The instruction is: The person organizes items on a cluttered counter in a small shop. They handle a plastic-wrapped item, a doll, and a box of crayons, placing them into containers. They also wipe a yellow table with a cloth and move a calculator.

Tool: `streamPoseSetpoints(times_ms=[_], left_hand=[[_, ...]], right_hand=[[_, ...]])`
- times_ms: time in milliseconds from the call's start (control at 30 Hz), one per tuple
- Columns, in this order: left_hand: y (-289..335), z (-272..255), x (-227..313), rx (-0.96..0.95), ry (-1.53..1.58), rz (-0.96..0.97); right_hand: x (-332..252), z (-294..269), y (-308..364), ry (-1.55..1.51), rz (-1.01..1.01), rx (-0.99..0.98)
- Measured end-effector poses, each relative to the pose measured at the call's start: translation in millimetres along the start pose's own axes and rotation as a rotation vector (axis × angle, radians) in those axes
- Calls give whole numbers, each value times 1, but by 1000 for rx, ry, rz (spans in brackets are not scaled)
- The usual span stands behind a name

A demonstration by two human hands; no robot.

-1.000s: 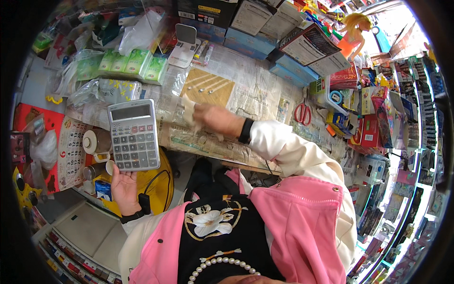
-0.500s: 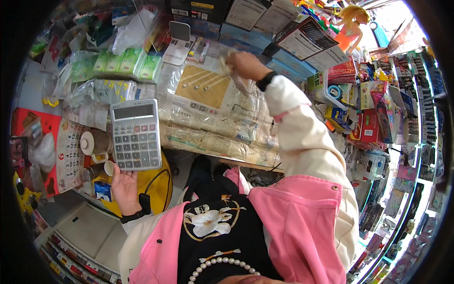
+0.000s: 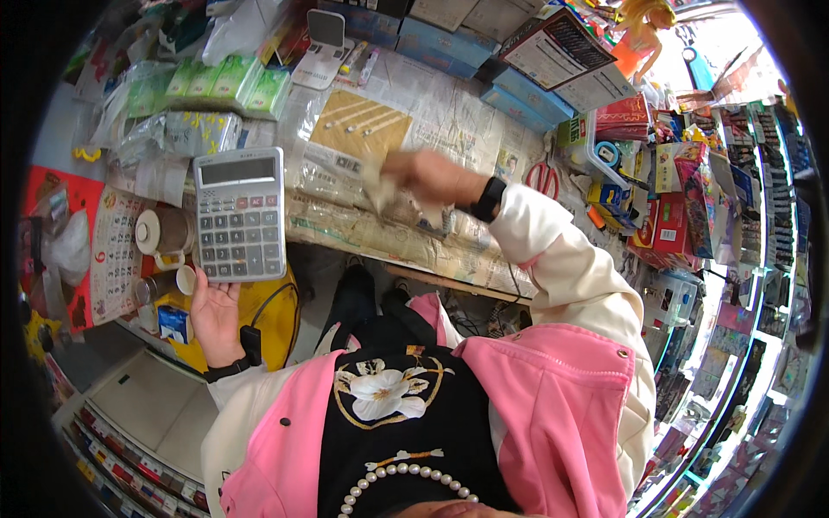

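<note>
My left hand (image 3: 216, 319) grips the lower edge of a large grey desk calculator (image 3: 241, 244), its fingers partly hidden behind it. The calculator is raised at the counter's left front, with its keys facing me. Over the front part of the counter, my right hand (image 3: 432, 179) is closed around a pale, crumpled cloth (image 3: 376, 186), smeared by motion. Beneath the cloth, old newspaper under clear plastic (image 3: 440, 95) covers the counter. A tan printed picture (image 3: 361, 123) lies under the plastic just beyond the cloth.
A white phone stand (image 3: 319, 65) and green tissue packs (image 3: 226, 82) stand at the back left. Beside the calculator are a lidded jug (image 3: 162, 231) and a tipped cup (image 3: 185, 280). Red-handled scissors (image 3: 542, 179) and a clear bin (image 3: 596, 160) lie to the right. Blue boxes (image 3: 445, 47) line the back.
My right hand has swept the cloth toward me and left, from the counter's back to its front, uncovering the scissors. My left hand still holds the calculator, whose place in the picture shifts slightly.
</note>
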State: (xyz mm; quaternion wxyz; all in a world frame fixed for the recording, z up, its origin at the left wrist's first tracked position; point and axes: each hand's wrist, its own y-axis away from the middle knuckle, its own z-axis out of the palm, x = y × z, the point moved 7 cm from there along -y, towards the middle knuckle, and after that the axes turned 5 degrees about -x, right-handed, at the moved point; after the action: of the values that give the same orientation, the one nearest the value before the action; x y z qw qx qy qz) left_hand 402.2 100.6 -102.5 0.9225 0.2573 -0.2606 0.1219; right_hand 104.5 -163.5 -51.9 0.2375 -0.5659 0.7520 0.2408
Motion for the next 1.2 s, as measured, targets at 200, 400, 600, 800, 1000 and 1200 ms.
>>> streamPoseSetpoints(times_ms=[200,400,600,800,1000,1200], left_hand=[[41,-5,-11,-62,43,79],[97,-19,-32,-9,54,151],[138,-37,-44,81,101,143],[136,-49,-44,49,87,134],[151,-77,-24,76,94,157],[161,-101,-9,118,127,208]], right_hand=[[53,-21,7,488,394,307],[-75,138,64,337,-161,173],[-51,63,46,-26,165,235],[-51,104,45,282,143,200],[-64,88,-20,40,111,311],[-75,121,-69,269,-72,-9]])
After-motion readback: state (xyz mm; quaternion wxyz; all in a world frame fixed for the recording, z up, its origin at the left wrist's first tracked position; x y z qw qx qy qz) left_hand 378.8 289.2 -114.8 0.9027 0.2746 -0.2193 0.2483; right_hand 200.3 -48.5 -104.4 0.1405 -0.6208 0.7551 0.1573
